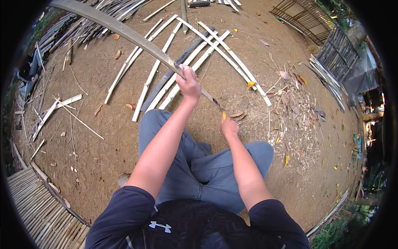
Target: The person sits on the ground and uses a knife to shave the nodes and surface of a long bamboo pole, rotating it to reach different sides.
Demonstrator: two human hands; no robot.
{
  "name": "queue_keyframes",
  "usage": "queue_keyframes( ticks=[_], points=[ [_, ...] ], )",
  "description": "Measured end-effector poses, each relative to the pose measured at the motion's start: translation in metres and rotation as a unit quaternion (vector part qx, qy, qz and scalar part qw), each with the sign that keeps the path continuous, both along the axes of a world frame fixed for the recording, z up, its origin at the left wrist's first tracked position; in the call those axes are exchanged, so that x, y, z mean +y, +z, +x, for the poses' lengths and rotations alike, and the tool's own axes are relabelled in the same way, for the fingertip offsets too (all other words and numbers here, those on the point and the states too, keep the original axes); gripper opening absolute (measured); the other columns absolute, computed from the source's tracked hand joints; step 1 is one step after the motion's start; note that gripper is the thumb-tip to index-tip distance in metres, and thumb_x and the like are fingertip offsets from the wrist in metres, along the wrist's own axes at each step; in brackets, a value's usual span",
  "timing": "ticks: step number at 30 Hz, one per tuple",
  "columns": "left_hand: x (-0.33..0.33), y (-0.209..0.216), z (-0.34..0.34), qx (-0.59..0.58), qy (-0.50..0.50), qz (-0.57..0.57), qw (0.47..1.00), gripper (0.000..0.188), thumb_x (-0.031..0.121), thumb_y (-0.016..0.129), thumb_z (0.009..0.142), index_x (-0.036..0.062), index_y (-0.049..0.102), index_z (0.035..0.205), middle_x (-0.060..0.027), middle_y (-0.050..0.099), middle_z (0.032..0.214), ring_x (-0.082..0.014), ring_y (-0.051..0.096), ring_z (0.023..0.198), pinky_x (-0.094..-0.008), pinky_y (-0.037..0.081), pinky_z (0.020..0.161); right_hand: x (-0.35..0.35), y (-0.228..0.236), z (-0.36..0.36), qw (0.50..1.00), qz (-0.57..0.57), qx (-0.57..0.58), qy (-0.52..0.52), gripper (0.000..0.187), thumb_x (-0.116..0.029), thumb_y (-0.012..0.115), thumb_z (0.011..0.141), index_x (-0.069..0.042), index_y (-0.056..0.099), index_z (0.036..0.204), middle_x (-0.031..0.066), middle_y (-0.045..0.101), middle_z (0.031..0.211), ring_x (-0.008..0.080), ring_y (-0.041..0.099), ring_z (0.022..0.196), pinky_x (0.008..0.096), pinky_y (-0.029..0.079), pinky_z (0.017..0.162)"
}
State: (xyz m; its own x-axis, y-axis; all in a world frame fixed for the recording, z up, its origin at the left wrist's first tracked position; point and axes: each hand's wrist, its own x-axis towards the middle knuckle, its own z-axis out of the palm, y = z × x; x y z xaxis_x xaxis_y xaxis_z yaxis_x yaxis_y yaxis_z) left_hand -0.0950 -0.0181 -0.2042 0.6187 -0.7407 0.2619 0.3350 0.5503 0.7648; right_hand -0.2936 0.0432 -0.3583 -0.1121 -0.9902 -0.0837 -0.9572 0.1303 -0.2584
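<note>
My left hand (189,84) is closed around the near part of a long grey-brown bamboo strip (132,36), which rises away to the upper left. In my right hand (229,127) is a knife (212,98) with a yellowish handle; my fingers wrap its grip. The dark, narrow blade points up and left toward my left hand. Whether its tip touches the strip there cannot be made out. Both hands are held in front of my crossed legs (178,145), above the ground.
Pale split bamboo strips (168,89) and a dark one lie fanned out ahead. Shavings and dry leaves (296,112) litter the right side. Bamboo poles (54,37) are piled far left, a slatted bamboo platform (41,211) stands near left, and woven panels (304,18) lean far right.
</note>
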Motion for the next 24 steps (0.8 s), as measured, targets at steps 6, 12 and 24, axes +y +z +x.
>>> queue_keyframes(
  ticks=[6,12,24],
  points=[
    [0.0,-0.007,0.002,-0.025,0.021,0.006,0.999,0.023,0.018,0.041,0.103,0.0114,0.036,0.082,0.0046,0.031,0.057,-0.0051,0.024,0.045,-0.0247,0.02,0.041,-0.001,0.02,0.022,0.999,0.039,-0.004,-0.016,0.037,-0.042,0.048,0.098,-0.008,0.052,0.112,0.0233,0.07,0.085,0.0407,0.07,0.082,0.0529,0.055,0.071],
    [-0.012,0.007,-0.039,-0.024,-0.028,-0.022,0.999,0.022,0.017,0.042,0.102,0.009,0.039,0.081,0.0042,0.035,0.057,-0.005,0.03,0.047,-0.0241,0.025,0.043,-0.011,-0.039,-0.053,0.991,0.1,0.085,0.027,0.04,-0.043,0.047,0.098,-0.007,0.052,0.115,0.0219,0.071,0.09,0.0399,0.07,0.086,0.0525,0.054,0.074],
    [-0.008,0.012,-0.039,-0.028,-0.022,-0.015,0.999,0.025,0.018,0.043,0.101,0.011,0.036,0.079,0.0049,0.033,0.057,-0.0045,0.028,0.046,-0.0247,0.022,0.042,-0.002,-0.043,-0.056,0.992,0.097,0.071,0.031,0.038,-0.044,0.043,0.1,-0.008,0.048,0.112,0.0246,0.069,0.087,0.0419,0.068,0.082,0.0538,0.053,0.072]
  ],
)
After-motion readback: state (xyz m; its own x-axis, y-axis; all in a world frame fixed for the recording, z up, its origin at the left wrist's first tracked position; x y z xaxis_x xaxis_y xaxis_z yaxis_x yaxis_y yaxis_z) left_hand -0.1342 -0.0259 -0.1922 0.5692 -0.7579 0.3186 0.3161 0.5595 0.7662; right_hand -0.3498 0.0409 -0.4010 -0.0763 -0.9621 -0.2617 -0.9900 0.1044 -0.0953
